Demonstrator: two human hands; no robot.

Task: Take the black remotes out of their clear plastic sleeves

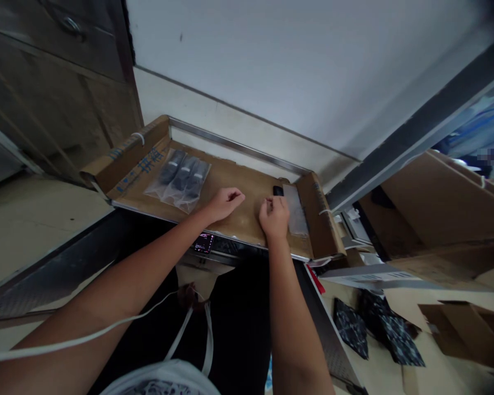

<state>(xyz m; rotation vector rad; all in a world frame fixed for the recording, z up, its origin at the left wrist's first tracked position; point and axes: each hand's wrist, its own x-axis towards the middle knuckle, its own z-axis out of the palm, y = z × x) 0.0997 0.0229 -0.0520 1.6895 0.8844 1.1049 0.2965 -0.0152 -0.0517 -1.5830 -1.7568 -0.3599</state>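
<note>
My left hand rests over the middle of a cardboard-lined tray, its fingers curled in with nothing showing in them. My right hand is curled loosely closed near the tray's right side, and no object shows in it. Just beyond its fingers lies a small black item, partly hidden. Beside that hand is a stack of clear plastic bags. Left of my left hand, a clear bag holds several dark rolled items with pale bands.
Cardboard flaps tied with white loops form the tray's left wall and right wall. A phone with a lit screen sits below the front edge. Dark patterned packages and an opened carton lie on the floor at right.
</note>
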